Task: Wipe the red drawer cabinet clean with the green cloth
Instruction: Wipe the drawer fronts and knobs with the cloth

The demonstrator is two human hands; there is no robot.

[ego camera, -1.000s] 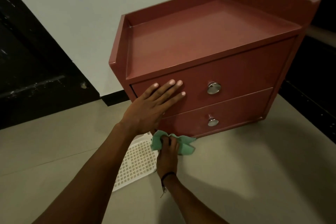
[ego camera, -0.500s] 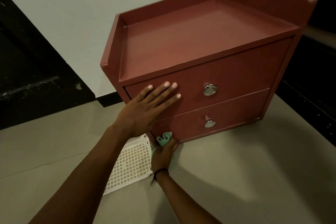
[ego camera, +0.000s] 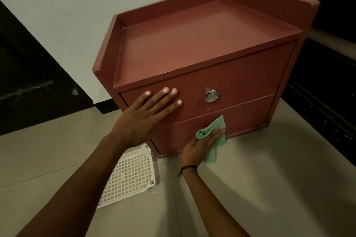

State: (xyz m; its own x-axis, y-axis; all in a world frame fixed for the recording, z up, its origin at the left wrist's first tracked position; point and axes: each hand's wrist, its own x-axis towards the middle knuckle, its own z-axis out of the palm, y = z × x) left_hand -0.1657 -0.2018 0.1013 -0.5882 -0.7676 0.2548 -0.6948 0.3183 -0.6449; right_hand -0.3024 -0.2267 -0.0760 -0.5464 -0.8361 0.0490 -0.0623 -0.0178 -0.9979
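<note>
While your left hand [ego camera: 143, 119] is lying flat and spread wide against the front of the upper drawer [ego camera: 240, 81], your right hand [ego camera: 198, 146] is pressing the green cloth [ego camera: 213, 141] against the front of the lower drawer [ego camera: 248, 115]. You are keeping the left palm over the left part of the upper drawer, with the fingertips [ego camera: 174, 91] pointing toward the round metal knob [ego camera: 211, 95] and stopping short of it. The left hand is gripping nothing; it is simply resting open on the panel.

Your right hand is holding the cloth under its flattened fingers, with a rolled fold bunching up beside the thumb and a loose corner hanging down past the cabinet's bottom edge. The cloth is sitting at the middle of the lower drawer front, right below the upper knob, and it is covering the spot so that you cannot see whether a knob lies under it. A dark band [ego camera: 188, 168] is circling your right wrist.

The red drawer cabinet [ego camera: 196, 44] is standing on the pale tiled floor [ego camera: 269, 179], its back close to the white wall [ego camera: 57, 15], and its raised-edge top is showing bare. A white perforated plastic tray [ego camera: 129, 177] is lying flat on the floor just beside the cabinet's lower left corner, partly under your left forearm. Dark furniture [ego camera: 331, 63] is standing to the cabinet's right.
</note>
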